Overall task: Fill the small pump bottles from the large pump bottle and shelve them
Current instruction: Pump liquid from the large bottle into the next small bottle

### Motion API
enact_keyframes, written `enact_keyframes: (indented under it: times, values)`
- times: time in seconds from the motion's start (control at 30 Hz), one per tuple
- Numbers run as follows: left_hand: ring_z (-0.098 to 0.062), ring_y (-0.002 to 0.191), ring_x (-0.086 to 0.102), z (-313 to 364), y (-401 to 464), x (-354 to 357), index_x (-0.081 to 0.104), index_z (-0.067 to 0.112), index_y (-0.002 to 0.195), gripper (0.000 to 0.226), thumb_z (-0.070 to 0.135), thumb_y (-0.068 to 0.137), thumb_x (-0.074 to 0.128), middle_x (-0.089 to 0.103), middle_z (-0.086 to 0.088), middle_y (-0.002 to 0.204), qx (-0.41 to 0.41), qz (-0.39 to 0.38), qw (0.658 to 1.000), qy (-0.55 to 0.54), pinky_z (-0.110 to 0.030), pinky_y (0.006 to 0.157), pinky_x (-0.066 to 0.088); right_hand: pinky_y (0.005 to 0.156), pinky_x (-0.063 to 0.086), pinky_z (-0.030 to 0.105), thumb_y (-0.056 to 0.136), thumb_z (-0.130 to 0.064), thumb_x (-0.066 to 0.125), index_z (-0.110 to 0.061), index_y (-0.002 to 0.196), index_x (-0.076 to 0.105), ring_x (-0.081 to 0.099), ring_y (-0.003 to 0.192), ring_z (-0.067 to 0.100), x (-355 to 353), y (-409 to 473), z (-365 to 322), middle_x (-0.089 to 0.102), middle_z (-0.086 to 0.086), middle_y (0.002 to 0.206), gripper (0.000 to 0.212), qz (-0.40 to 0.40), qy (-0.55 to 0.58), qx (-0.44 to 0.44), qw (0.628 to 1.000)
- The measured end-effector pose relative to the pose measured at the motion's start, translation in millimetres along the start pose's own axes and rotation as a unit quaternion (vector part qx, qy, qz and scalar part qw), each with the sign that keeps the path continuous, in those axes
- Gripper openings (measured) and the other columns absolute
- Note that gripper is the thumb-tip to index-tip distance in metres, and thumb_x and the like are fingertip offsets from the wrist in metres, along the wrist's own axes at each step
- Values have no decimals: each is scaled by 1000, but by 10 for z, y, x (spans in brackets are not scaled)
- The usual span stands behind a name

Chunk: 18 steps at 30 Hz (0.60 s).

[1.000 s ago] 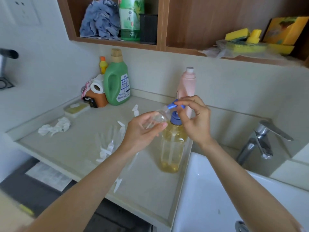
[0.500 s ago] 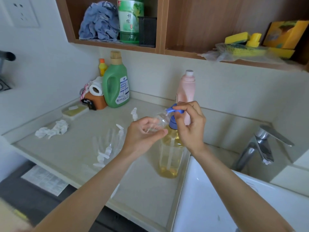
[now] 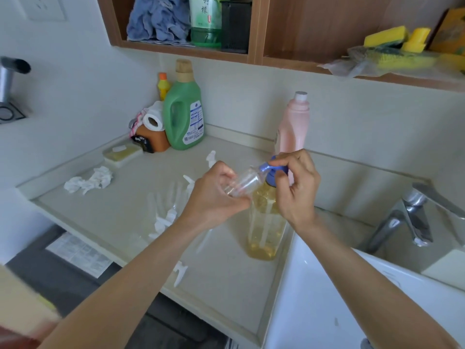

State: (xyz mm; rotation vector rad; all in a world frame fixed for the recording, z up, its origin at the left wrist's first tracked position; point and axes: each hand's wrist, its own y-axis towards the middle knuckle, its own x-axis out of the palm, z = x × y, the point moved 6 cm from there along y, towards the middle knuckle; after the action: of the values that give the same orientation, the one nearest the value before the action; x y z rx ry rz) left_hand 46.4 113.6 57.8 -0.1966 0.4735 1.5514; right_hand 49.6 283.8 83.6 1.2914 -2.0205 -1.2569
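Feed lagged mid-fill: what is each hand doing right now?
Left hand: gripping the small clear bottle.
Right hand: fingers curled on the blue pump head of the big bottle.

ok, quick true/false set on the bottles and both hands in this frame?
1. The left hand grips a small clear bottle. True.
2. The large pump bottle holds blue liquid. False: yellow liquid; only the pump head is blue.
3. The right hand is on the pump head. True.
4. The pink bottle lies on its side. False: it stands upright.
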Motion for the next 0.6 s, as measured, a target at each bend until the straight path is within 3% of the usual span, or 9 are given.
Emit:
enact_keyframes:
  times: [0.2,0.3,0.4,0.6]
  values:
    - [-6,62,60,43,-41,-43,55,28,80,38,30,54,83,72,2,86,18,-10,999,-47,-28,69,50,75,44,16,73,-5,42,-1,82,71,58,78,21,-20,-3,-99,61,7,82,31,-17,-32,-14,999]
    - [0,65,61,103,-113,-64,66,26,92,33,19,67,86,72,3,90,18,6,993,-114,-22,64,51,78,44,14,76,-8,43,-2,90,72,58,82,16,-93,94,-131,63,11,87,33,-56,-37,-21,998]
    - [0,61,60,127,-157,-60,69,24,109,36,23,75,79,69,6,95,-3,11,989,-145,-22,56,51,81,42,12,78,-12,45,-3,93,73,57,83,11,-122,262,-148,62,6,89,33,-92,-56,-31,994]
    - [0,56,55,104,-169,-15,62,26,108,40,22,73,82,68,1,100,-1,-3,988,-157,-21,52,46,91,44,15,85,-15,45,-1,103,70,60,103,17,-119,115,-144,67,8,108,34,-90,-55,-28,994]
